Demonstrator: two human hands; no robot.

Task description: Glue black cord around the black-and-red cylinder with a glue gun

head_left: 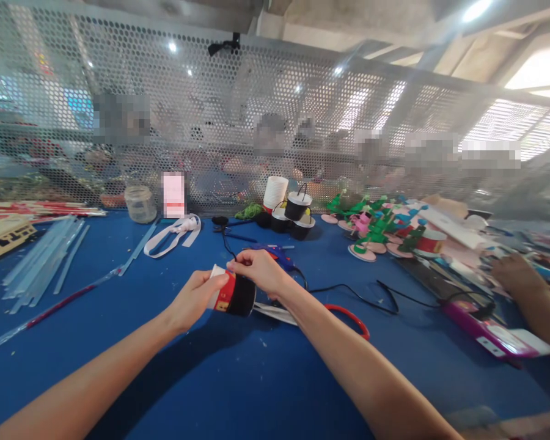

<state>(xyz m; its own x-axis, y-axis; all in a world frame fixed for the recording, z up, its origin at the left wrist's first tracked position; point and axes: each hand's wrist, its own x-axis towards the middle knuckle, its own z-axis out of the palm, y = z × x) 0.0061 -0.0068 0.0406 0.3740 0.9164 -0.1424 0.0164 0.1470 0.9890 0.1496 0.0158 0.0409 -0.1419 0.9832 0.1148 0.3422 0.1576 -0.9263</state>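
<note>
Both my hands hold a small paper cup [233, 294] lying on its side above the blue table [220, 379]. The cup is white at the rim, with a red band and a black covering. My left hand [193, 299] grips its rim end. My right hand [259, 269] pinches its upper edge, where a thin black cord runs upward. Under my right forearm lie red-handled scissors [352, 319] and a white strip.
A blue glue gun [275, 253] with a black cable lies behind the cup. Finished black cups [297, 211] and a white cup stack stand near the mesh fence. Clear glue sticks [41, 260] lie left. Green and pink craft pieces [376, 232] sit right, where another person's hand [517, 275] rests.
</note>
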